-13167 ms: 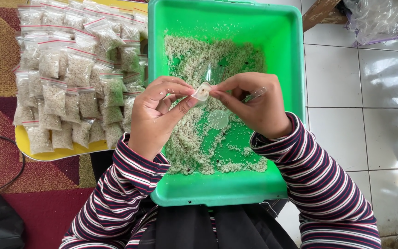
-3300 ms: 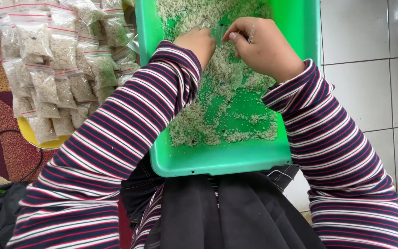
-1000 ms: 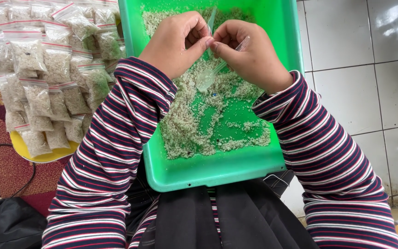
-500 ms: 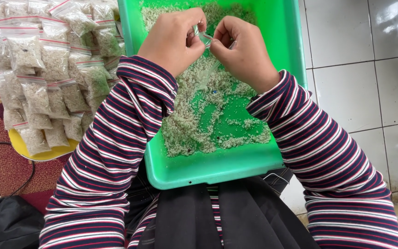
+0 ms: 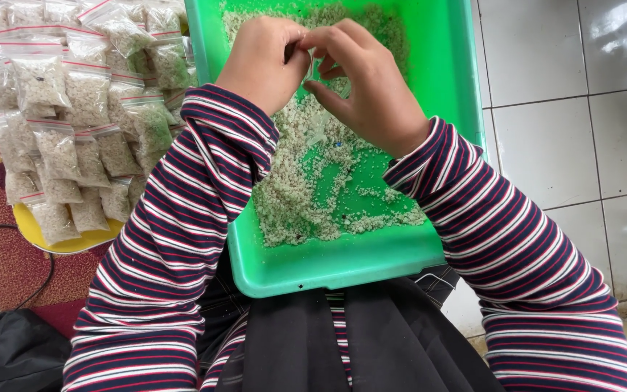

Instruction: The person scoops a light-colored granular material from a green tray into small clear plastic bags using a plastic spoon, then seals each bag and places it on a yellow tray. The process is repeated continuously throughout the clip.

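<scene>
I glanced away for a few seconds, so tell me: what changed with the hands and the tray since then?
About three seconds ago both hands dug in the crumbly pale mix; since then they lifted and met, left hand and right hand pinching a small clear plastic bag between them. The green plastic tray and the filled clear packets on the yellow plate stayed as they were.

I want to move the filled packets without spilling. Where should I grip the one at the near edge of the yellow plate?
Probably by its sealed top strip: on the near packet that red-lined band sits at the far end, flat and free of grain, while the bulging body would squash. Come from above on the yellow plate's left side, away from the left hand and sleeve.
</scene>
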